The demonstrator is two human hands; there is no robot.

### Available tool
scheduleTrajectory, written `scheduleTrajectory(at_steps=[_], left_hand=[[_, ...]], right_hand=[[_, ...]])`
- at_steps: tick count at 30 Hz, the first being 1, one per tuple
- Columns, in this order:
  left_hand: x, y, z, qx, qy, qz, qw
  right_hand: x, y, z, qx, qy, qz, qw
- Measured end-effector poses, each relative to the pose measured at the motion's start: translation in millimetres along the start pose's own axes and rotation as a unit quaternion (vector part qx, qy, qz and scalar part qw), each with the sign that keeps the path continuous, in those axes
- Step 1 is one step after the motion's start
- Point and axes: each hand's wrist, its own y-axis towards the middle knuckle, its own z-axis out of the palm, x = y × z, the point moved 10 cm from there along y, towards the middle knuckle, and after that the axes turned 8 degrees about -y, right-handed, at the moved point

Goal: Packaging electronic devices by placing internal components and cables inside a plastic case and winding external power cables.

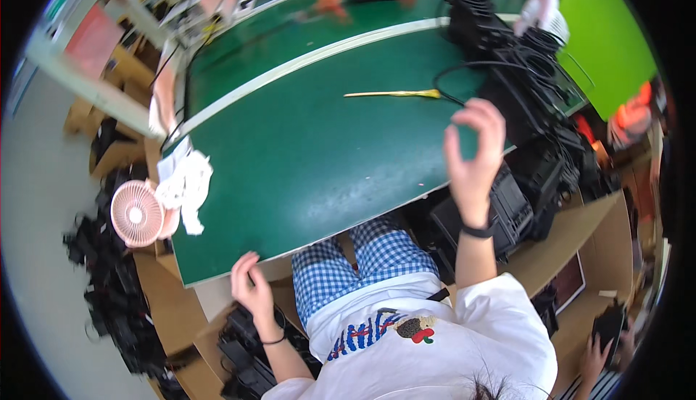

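My left hand point(251, 286) hovers at the front edge of the green-topped table point(304, 150), its fingers loosely bent and nothing seen in them. Over the table's right front, my right hand point(478, 150) has thumb and fingers apart in a C shape, with no object between them. Beyond that hand lies a thin yellow strip point(391, 94), wider at its right end. A black cable point(462, 68) curves from beside the strip towards the pile of black cables and devices point(522, 84) on the right. Whether the cable and strip are joined, I cannot tell.
A pink fan point(138, 214) and crumpled white tissue point(187, 185) are at the left corner. Cardboard boxes point(576, 237) and black cases point(511, 215) crowd the right. Black devices point(244, 356) fill a box below my left hand. Another person's hand point(594, 359) holds a dark object at lower right.
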Motion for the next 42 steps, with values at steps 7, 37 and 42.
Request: scheduleTrajectory(at_steps=[7,37,42], left_hand=[[-73.0,57.8,157.3,0.239,-0.093,0.075,0.964],[-102.2,64.1,148.5,0.245,-0.224,0.043,0.942],[-88.4,57.1,153.7,0.262,-0.083,0.085,0.958]], right_hand=[[-158.1,36.4,-88.1,0.002,-0.325,0.037,0.945],[3.6,50.0,-69.3,-0.142,-0.13,-0.129,0.973],[-13.4,58.8,-46.4,-0.121,-0.045,-0.03,0.991]])
